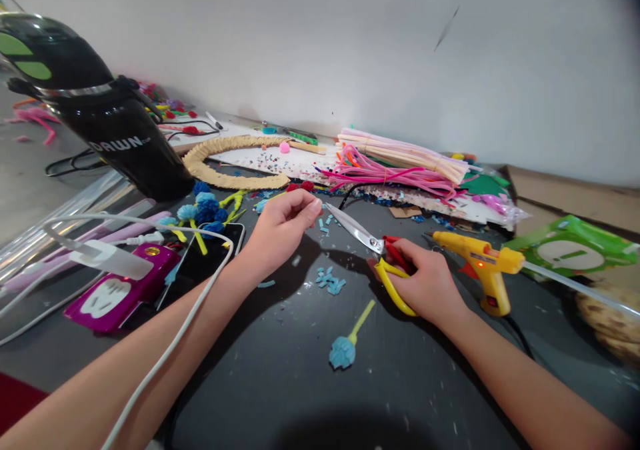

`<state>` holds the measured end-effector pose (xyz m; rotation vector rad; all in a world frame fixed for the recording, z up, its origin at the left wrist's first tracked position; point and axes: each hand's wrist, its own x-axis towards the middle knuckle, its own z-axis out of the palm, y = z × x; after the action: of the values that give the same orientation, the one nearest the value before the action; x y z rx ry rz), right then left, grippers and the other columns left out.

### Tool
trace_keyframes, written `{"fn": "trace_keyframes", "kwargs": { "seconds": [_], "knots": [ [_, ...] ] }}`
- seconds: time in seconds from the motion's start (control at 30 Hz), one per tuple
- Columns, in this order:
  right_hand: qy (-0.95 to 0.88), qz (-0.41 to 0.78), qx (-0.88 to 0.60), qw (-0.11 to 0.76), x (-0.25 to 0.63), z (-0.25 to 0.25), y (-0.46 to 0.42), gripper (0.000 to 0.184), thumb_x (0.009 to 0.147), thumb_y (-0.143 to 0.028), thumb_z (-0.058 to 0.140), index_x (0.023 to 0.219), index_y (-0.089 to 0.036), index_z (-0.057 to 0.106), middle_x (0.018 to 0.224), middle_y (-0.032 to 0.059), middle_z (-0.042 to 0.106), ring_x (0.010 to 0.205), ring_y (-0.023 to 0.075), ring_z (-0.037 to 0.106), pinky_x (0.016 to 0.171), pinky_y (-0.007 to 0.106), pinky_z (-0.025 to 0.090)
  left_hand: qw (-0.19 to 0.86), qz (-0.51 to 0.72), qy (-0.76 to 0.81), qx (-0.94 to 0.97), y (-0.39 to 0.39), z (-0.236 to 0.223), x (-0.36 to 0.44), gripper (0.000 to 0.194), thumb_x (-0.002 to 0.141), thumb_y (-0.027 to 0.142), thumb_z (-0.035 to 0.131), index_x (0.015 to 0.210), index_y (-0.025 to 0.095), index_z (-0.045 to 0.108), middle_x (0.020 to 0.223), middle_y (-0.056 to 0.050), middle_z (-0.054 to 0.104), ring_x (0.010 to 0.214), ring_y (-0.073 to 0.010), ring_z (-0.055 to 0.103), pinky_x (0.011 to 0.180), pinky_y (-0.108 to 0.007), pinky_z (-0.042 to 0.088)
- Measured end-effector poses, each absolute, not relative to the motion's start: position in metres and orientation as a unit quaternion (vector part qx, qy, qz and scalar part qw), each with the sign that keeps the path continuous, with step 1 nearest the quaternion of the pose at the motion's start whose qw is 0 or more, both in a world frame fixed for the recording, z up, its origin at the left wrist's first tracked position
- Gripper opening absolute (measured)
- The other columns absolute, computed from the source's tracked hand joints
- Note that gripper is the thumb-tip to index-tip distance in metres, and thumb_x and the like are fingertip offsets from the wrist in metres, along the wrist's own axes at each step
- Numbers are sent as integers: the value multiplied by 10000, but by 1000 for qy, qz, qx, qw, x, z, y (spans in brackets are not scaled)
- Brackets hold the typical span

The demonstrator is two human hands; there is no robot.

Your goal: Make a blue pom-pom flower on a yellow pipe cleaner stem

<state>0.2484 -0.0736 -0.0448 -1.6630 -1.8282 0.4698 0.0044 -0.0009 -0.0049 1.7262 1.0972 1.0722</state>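
Blue snippets suggest you're trimming, right hand gripping scissors, left hand pinched together, contents unclear; another cut likely calls for careful aim.

Smooth, shiny metal blades & glossy red-and-yel. plastic handles on the scissors, above a smooth, matt dk.-gray tabletop. Blue scraps look matt, mat'l unclear; the blue craft flower has a rough, bumpy head. At right, a glue gun in smooth yel. plastic w/ slight sheen, a translucent plastic glue stick, a crinkled, glossy plastic-film packet & matt brn. cardboard. Behind, fuzzy pipe cleaners; at left, a blk bottle, smooth w/ low sheen.
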Motion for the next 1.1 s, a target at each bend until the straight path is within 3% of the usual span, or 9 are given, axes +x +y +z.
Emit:
{"fn": "trace_keyframes", "kwargs": {
  "seconds": [0.53,0.8,1.1],
  "knots": [
    [-689,187,-627,311,248,-41,-72,184,703,-264,661,866,-182,678,641,-30,582,604,135,531,570,226,393,384,433,424,697,-1,-3,5,210,886,323,571,781,145,607,658,9,543,609,-95,465,573,-221,370],
    [-694,186,-628,300,252,-43,-71,208,710,-262,645,894,-178,697,659,-21,603,619,145,526,588,233,408,371,441,421,701,0,-5,5,185,875,297,588,774,145,619,640,14,546,594,-89,466,551,-215,368],
    [-683,180,-635,312,247,-40,-74,227,735,-385,675,813,-173,654,623,-23,556,572,123,477,540,218,388,360,442,419,707,0,-4,4,185,870,298,595,771,144,621,629,14,537,587,-89,458,541,-216,364]
  ]
}}
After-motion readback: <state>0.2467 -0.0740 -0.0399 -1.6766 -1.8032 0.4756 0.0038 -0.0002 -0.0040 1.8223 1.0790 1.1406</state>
